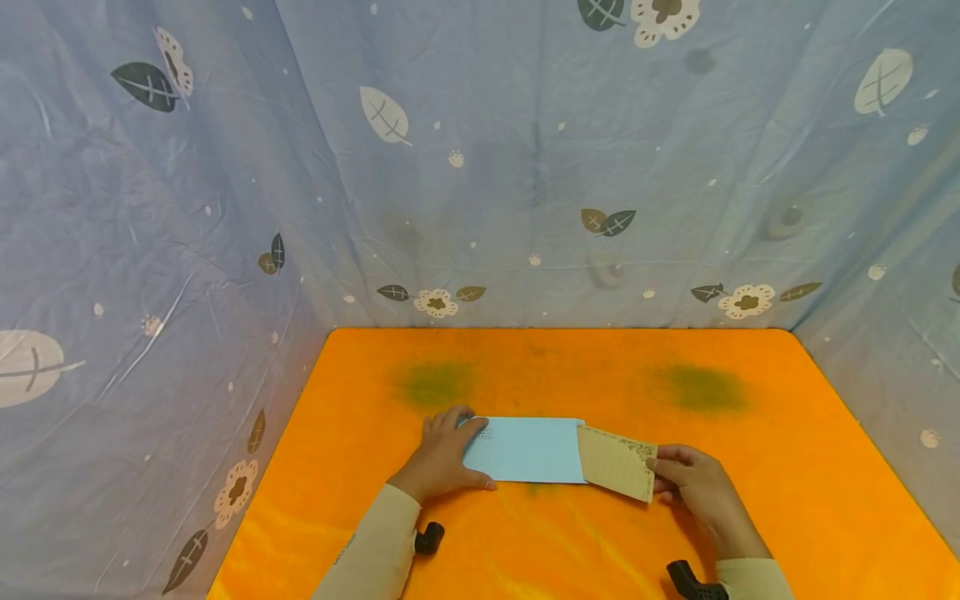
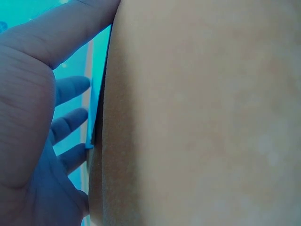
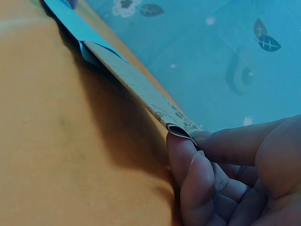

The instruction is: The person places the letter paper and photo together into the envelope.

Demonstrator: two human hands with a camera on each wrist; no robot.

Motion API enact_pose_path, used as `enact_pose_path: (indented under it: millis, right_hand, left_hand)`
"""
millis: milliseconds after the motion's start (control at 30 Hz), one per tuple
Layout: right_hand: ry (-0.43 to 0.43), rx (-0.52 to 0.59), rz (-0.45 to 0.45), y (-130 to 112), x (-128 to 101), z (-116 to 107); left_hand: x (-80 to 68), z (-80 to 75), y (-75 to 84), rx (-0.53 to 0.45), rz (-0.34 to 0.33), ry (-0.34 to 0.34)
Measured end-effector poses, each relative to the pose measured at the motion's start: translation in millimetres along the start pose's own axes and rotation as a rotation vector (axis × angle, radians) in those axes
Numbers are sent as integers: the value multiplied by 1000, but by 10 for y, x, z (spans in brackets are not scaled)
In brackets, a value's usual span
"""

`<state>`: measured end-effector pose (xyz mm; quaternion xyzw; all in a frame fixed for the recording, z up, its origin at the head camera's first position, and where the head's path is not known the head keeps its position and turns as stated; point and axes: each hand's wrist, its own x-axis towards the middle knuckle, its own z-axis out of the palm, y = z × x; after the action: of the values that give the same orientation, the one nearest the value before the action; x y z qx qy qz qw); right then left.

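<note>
A light blue envelope lies sideways on the orange table, small print near its upper left corner. My left hand holds its left end, fingers at the upper corner and thumb by the lower edge; the left wrist view shows the thumb and spread fingers around that end. A folded sheet of tan letter paper with a dark floral border sticks partway out of the envelope's right end. My right hand pinches the paper's outer edge between thumb and fingers. The paper's other end is hidden inside the envelope.
The orange tabletop has two greenish smudges near its back. Blue-grey curtains with leaf and flower prints stand around the back and sides. A black wrist device sits at the left sleeve, another black device at the right.
</note>
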<state>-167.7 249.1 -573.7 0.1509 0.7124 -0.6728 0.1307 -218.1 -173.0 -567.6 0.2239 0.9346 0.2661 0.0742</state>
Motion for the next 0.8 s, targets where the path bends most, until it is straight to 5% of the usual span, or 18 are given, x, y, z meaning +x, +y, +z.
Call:
enact_pose_path:
  millis: [800]
  right_hand:
    - [57, -36, 9, -70, 27, 107]
  left_hand:
    - [0, 21, -22, 16, -17, -4]
